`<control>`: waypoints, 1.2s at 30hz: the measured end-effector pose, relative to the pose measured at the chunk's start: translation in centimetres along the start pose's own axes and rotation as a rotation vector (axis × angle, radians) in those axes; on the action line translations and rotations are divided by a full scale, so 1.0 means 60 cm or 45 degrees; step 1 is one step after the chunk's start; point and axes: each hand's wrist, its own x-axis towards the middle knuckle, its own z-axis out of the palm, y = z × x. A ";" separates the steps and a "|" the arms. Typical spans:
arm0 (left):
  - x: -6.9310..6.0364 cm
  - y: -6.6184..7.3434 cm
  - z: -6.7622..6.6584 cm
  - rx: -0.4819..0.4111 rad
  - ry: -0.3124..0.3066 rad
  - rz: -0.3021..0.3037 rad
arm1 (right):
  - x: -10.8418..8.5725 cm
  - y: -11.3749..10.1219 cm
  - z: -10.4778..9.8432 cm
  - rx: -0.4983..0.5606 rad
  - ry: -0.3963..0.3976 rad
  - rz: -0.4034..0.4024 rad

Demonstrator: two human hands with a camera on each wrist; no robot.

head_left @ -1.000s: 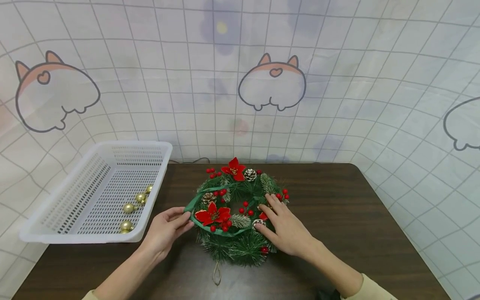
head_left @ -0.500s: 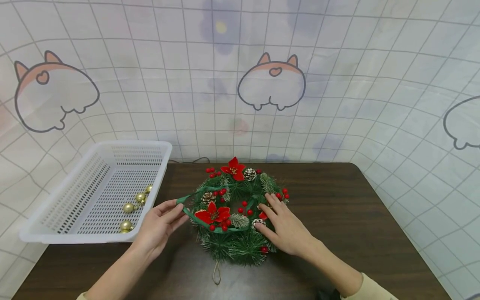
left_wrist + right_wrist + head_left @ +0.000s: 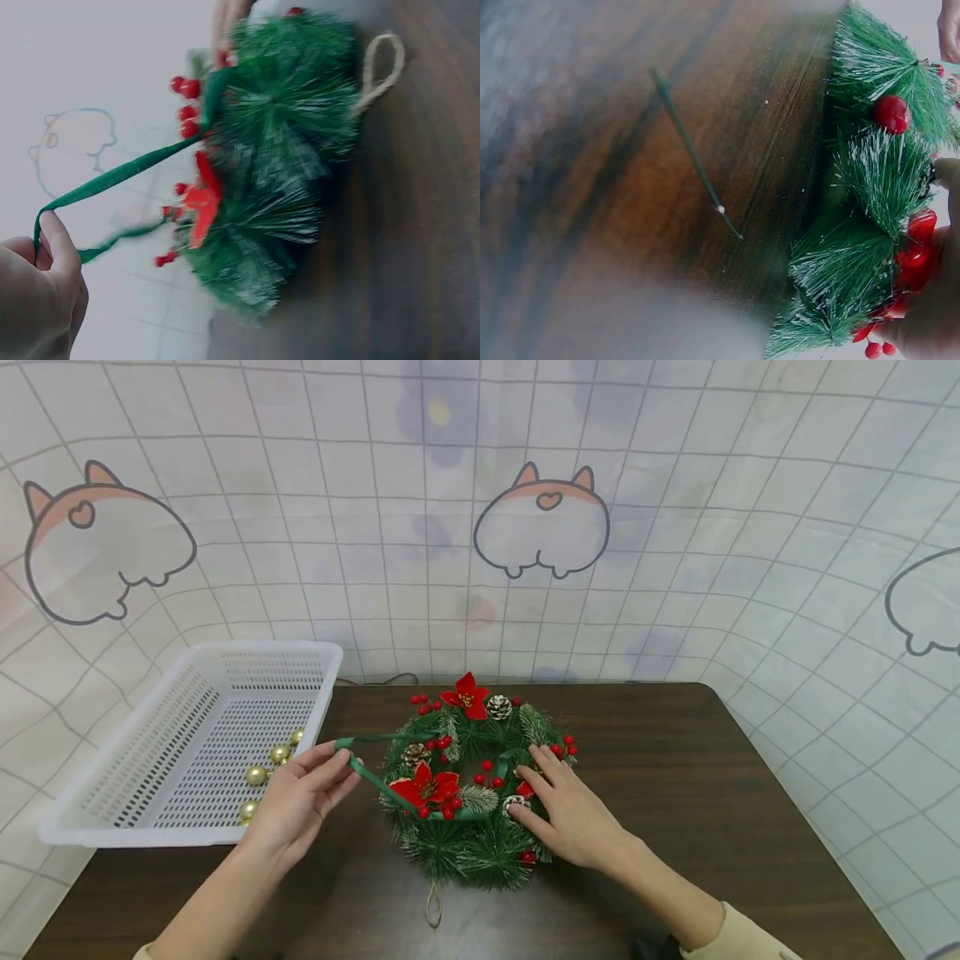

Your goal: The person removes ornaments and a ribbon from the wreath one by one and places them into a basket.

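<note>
On the table lies a green Christmas wreath (image 3: pixel 491 856) with red poinsettias, berries and snow-tipped pinecones. My left hand (image 3: pixel 300 797), raised off the wreath's left side, pinches a loop of green ribbon (image 3: pixel 381 783) between thumb and fingers. Two strands run taut from it back to the wreath, as the left wrist view shows of the ribbon (image 3: pixel 120 172). My right hand (image 3: pixel 577 818) rests on the wreath's right side, fingers fairly straight and spread, thumb by a pinecone (image 3: pixel 513 806). A red flower is partly hidden beneath it. A twine loop (image 3: pixel 433 906) sticks out at the near edge.
A white perforated plastic basket (image 3: pixel 150 835) stands at the left, with several gold balls (image 3: pixel 257 775) inside. Behind the dark wooden table (image 3: pixel 675 752) hangs a gridded cloth (image 3: pixel 675 527). One loose green needle (image 3: pixel 690 150) lies on the tabletop.
My left hand has drawn the ribbon loop left and slightly up, away from the wreath, lengthening the strands. The right hand has stayed in place on the wreath.
</note>
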 end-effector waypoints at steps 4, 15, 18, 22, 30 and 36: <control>-0.001 0.024 -0.008 -0.064 -0.010 0.050 | 0.001 0.000 -0.001 -0.009 0.002 -0.009; -0.002 0.071 -0.034 -0.294 -0.053 0.160 | 0.002 -0.001 -0.003 -0.003 0.004 -0.019; -0.003 0.076 -0.036 -0.307 -0.062 0.188 | 0.002 -0.001 -0.003 -0.001 -0.004 -0.015; -0.003 0.085 -0.037 -0.331 -0.035 0.220 | 0.002 0.000 -0.004 0.001 -0.009 -0.012; 0.000 0.109 -0.041 -0.405 0.037 0.231 | 0.003 -0.001 -0.005 0.014 -0.026 0.000; -0.006 0.133 -0.049 -0.573 0.089 0.278 | 0.003 -0.005 -0.006 0.018 -0.031 -0.008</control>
